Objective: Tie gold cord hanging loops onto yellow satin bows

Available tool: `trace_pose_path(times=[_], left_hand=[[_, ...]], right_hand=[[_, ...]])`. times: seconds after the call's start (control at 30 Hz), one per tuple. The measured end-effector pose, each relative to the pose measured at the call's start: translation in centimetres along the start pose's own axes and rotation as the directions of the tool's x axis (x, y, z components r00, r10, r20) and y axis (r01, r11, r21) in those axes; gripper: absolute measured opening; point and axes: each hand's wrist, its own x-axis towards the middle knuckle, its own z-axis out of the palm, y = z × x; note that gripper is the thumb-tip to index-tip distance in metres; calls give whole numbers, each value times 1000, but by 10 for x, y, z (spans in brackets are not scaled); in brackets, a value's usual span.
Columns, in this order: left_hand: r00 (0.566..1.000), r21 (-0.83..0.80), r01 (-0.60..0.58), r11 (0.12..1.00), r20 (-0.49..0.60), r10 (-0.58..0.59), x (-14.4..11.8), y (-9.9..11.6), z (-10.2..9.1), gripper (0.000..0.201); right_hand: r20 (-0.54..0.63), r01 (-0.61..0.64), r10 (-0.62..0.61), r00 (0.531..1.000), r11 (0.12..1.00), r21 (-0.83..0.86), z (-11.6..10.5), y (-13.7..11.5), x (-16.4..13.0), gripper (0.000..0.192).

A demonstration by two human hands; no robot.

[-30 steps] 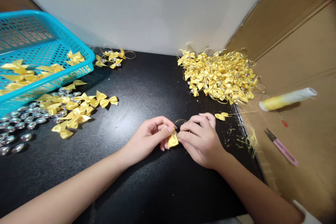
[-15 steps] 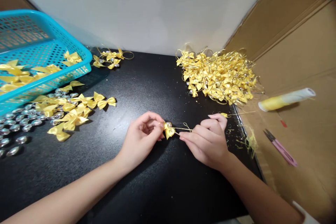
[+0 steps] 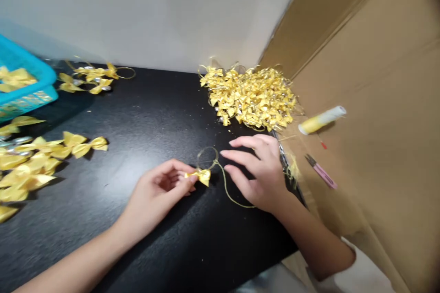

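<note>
Between thumb and fingertips, my left hand [image 3: 163,187] pinches a yellow ribbon bow [image 3: 202,176] just above the black tabletop. A thin gold cord [image 3: 225,183] rises from the bow in a round loop, and its tail curves down to the right, passing under my right hand. My right hand [image 3: 257,169] hovers beside the loop with its fingers spread and nothing visible in them. Whether a silver bead sits behind the held bow I cannot tell.
A heap of finished-looking bows with gold loops [image 3: 250,96] lies at the back. Loose bows [image 3: 37,165] and a blue basket [image 3: 41,89] are at left, a few looped bows [image 3: 94,78] behind. On the cardboard at right are pink-handled snips [image 3: 321,171] and a thread spool [image 3: 321,120].
My right hand has let go of the cord and opened. The cord now forms a loop with a hanging tail. The view has swung right.
</note>
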Motion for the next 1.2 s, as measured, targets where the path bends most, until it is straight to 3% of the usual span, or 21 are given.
trace_pose_path(times=[0.1,0.2,0.3,0.37,0.57,0.7,0.73,0.83,0.9,1.0,1.2], left_hand=[[998,32,-12,999,-69,14,1,-5,0,17],[995,42,-44,998,-89,48,0,-6,2,16],[995,20,-36,999,-93,38,0,-6,5,17],[997,9,-3,1000,-80,4,-1,-5,6,20],[998,-40,50,998,-42,-52,-3,-3,8,21],[999,-59,46,997,-19,-48,-5,-4,9,18],[999,-66,43,997,-18,-45,-5,-5,9,18],[999,-106,27,994,-19,-29,-4,-7,9,18],[1000,-128,13,992,-20,-16,-3,-7,9,17],[1000,-144,-15,989,-20,12,-2,-8,9,15],[999,-125,-45,991,20,48,-4,-10,7,13]], right_hand=[[-56,-275,269,961,948,-158,-30,26,-28,13],[-133,-501,493,860,762,-410,-60,62,-75,28],[-173,-604,633,755,566,-562,-80,89,-116,43],[-205,-623,666,718,481,-618,-86,101,-132,48],[-172,-660,708,685,502,-559,-91,125,-142,49],[-173,-831,818,549,511,-220,-91,106,-122,37],[-110,-818,812,574,560,-132,-87,92,-113,36],[53,-673,672,738,740,-2,-65,39,-82,32],[264,-567,523,811,814,129,-43,3,-63,27],[450,-514,382,807,829,219,-14,-32,-45,24],[400,-453,366,840,879,147,4,-41,-38,22]])
